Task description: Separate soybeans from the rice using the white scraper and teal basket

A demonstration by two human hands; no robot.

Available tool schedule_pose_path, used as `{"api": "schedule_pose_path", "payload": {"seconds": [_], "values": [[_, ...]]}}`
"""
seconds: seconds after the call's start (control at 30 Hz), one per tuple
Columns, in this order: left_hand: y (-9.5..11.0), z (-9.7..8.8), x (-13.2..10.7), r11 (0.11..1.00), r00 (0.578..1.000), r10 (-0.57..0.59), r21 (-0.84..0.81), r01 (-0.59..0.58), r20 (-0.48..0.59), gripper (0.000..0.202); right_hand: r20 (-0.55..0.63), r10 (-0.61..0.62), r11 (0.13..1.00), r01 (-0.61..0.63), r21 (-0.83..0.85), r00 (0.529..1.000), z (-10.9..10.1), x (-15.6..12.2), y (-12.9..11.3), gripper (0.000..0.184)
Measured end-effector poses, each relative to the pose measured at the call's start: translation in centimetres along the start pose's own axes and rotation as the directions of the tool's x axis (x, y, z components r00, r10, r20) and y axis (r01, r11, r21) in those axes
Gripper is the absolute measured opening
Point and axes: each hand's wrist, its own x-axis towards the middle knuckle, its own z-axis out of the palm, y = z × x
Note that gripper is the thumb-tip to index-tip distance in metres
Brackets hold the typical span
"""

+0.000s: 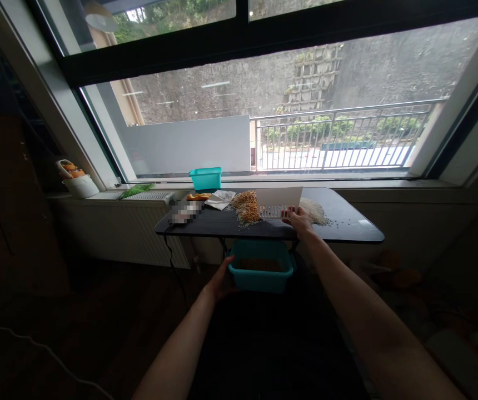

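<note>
My right hand reaches over the dark table, its fingers closed on the lower right corner of a white sheet with a row of slots along its bottom edge. The sheet stands upright between a heap of orange-yellow kernels on its left and a pile of pale, rice-like grains on its right. Below the table's front edge, my left hand grips the left side of a turquoise plastic tub. Brown grains lie inside the tub. Most left fingers are hidden behind it.
A second turquoise tub stands by the window behind the table. A crumpled white tissue, an orange-yellow item and a blurred-out object lie at the table's left. A radiator and a white pot are farther left.
</note>
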Motion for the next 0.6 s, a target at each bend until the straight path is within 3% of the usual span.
{"api": "schedule_pose_path", "payload": {"seconds": [0.27, 0.6], "values": [[-0.1, -0.2, 0.3, 1.0, 1.0, 0.002, -0.002, -0.002, -0.013, 0.058, 0.041, 0.037, 0.997, -0.04, 0.065, 0.998, -1.3, -2.0, -1.5, 0.006], [0.0, -0.2, 0.1, 1.0, 1.0, -0.002, -0.004, 0.002, 0.008, 0.059, 0.018, 0.037, 0.995, -0.038, 0.094, 0.999, -1.9, -3.0, -1.1, 0.008]]}}
